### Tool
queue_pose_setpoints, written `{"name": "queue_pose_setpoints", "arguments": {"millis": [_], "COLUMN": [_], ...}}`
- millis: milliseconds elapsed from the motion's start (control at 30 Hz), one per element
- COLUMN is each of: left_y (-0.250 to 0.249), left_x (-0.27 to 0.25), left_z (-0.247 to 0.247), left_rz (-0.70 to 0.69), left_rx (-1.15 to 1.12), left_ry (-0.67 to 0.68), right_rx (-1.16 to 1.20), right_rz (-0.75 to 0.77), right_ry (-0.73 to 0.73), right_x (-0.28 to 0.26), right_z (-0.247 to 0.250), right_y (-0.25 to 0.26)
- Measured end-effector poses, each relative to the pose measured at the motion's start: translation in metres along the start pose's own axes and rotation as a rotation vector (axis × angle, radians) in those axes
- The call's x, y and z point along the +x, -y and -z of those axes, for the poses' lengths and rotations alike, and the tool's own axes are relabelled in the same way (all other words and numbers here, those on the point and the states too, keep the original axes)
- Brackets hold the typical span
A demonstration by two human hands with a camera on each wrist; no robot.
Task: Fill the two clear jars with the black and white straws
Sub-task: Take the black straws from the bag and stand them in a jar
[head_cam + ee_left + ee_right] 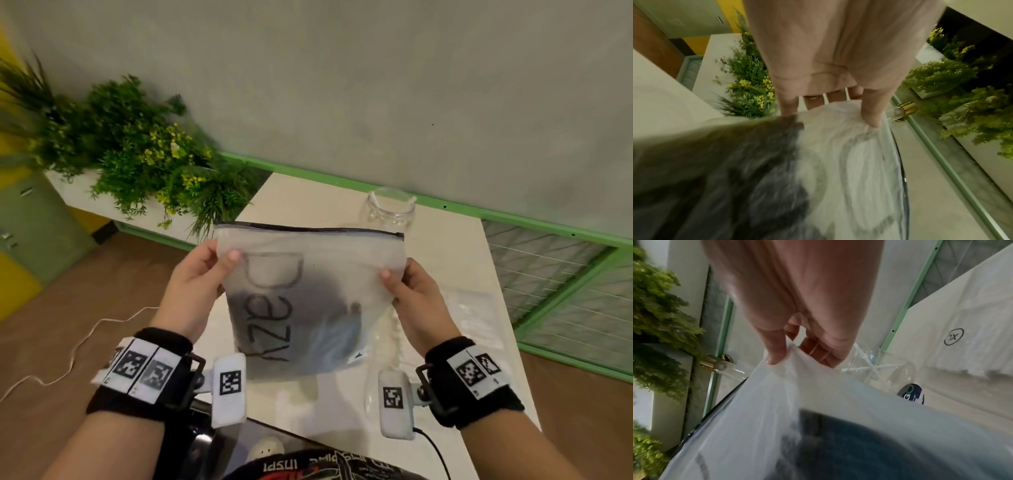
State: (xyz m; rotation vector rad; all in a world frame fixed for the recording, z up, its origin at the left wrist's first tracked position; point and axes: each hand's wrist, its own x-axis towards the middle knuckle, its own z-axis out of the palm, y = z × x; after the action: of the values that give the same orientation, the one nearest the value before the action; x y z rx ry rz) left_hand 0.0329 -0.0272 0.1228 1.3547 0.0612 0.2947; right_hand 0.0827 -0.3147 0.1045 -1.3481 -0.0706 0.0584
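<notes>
Above the table, left hand and right hand each grip the frosted pouch, pinching its sides.

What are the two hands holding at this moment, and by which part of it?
A frosted zip bag, held up above the table. The left hand pinches its left edge near the top; the right hand pinches its right edge.

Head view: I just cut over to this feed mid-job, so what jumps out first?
A frosted zip pouch with a dark mass inside fills the centre, held up over the white table; the left hand and right hand pinch its upper side edges. Its black zip edge looks closed. Behind it, a clear jar stands open at the table's far edge, white straws at its rim.
</notes>
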Motion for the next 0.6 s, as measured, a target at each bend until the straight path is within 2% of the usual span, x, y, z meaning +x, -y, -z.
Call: {"name": "queue_pose_setpoints", "arguments": {"millis": [167,300,400,600], "left_y": [-0.004,-0.012,-0.021,-0.034], "left_x": [-0.002,-0.006,-0.007,-0.012], "left_z": [0.007,0.010,0.012,0.022], "left_rz": [0.075,0.024,0.017,-0.021], "left_rx": [0.030,0.038,0.030,0.278], "left_ry": [-0.008,-0.053,-0.039,-0.136], "right_rx": [0.119,0.186,0.230,0.179], "right_rz": [-0.128,-0.081,-0.060,0.063], "right_ry": [0.042,0.027,-0.001,-0.025], "right_x": [-0.001,-0.002,-0.001,-0.004], "right_z": [-0.012,-0.016,-0.015,-0.014], "right_y": [0.003,0.016,0.026,0.033]}}
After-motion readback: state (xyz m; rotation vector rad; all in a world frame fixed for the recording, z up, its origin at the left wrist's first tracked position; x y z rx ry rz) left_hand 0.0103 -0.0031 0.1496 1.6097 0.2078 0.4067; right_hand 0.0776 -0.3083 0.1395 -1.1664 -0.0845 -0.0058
